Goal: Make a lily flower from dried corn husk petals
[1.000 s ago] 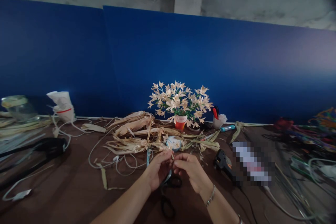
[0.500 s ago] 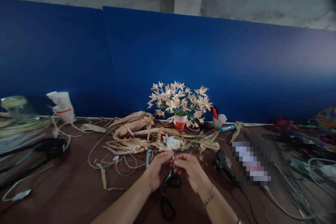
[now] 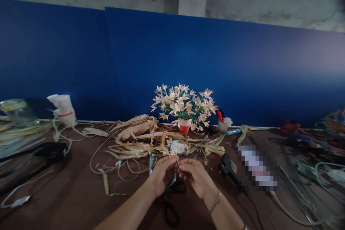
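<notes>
My left hand (image 3: 163, 174) and my right hand (image 3: 195, 176) meet at the centre, thumbs and fingertips pinched together. Between them is a small pale husk flower (image 3: 175, 152), its petals just above the fingertips and its lower end mostly hidden by them. Under the hands lies a pair of scissors with black handles (image 3: 171, 214), partly covered. Just beyond the fingers sits a small round white-and-blue item (image 3: 178, 146), among dried corn husks (image 3: 137, 131). A finished bunch of pale husk flowers (image 3: 183, 100) stands in an orange-and-white pot (image 3: 184, 125) at the back.
To the right lies a black glue gun (image 3: 229, 167), near a blurred-out object (image 3: 257, 168) and thin rods (image 3: 299, 194). A white cup (image 3: 223, 125) holds tools. On the left are looped white cord (image 3: 95, 158), a black tool (image 3: 51, 152) and a glass jar (image 3: 20, 113). A blue partition (image 3: 188, 54) stands behind.
Both hands stay in nearly the same place, still pinching. The small flower's petals show slightly more above the fingertips. The rest of the table is unchanged.
</notes>
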`<action>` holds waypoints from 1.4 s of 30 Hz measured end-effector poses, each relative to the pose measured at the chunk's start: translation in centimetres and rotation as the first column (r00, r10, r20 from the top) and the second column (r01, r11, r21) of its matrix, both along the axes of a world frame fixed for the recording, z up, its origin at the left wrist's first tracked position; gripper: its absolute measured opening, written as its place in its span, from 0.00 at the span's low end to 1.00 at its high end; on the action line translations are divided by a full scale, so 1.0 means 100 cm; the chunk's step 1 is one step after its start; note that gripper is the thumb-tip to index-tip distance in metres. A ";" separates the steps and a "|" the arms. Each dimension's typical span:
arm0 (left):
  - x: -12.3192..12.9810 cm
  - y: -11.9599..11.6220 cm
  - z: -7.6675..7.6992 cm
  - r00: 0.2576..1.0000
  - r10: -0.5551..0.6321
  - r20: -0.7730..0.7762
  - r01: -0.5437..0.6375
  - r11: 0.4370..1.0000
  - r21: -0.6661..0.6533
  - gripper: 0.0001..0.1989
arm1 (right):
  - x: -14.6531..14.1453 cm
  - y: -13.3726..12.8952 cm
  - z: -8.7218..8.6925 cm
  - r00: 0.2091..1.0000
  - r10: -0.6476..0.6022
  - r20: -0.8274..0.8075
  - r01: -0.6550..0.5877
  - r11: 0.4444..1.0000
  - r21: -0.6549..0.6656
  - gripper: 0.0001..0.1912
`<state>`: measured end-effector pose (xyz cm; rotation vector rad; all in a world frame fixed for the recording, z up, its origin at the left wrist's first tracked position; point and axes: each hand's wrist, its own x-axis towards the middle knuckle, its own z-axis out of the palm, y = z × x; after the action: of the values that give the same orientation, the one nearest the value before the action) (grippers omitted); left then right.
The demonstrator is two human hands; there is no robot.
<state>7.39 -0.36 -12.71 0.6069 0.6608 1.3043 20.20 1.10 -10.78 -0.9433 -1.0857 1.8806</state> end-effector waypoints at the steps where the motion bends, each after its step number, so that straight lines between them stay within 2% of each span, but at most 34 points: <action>1: 0.000 0.000 0.000 1.000 0.006 0.000 -0.006 1.000 -0.001 0.05 | 0.000 0.000 0.001 1.000 -0.007 0.001 0.007 1.000 0.000 0.04; 12: 0.002 -0.003 0.004 0.999 -0.040 0.010 0.040 0.999 0.014 0.04 | 0.000 0.000 -0.001 1.000 0.009 -0.028 -0.009 1.000 0.003 0.04; 20: -0.001 0.000 0.001 0.997 0.014 -0.071 -0.012 1.000 0.029 0.05 | 0.001 0.001 0.001 0.999 -0.013 -0.030 0.013 1.000 -0.012 0.04; 25: -0.002 -0.001 0.005 0.997 -0.015 -0.075 0.018 0.999 0.043 0.06 | 0.000 -0.001 0.002 0.999 -0.022 -0.032 0.021 1.000 -0.017 0.04; 32: -0.001 0.000 0.002 0.998 0.028 -0.049 -0.027 0.999 0.020 0.06 | -0.002 -0.001 0.003 0.999 -0.046 0.025 0.044 0.995 0.084 0.05; 42: -0.004 0.002 -0.001 0.998 0.047 0.029 -0.047 0.999 -0.015 0.04 | 0.002 -0.003 0.001 0.999 0.033 -0.034 -0.032 0.998 0.052 0.07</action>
<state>7.02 -0.13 -12.78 0.5623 0.6630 1.3484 20.38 0.83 -10.71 -0.8660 -1.1292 1.8796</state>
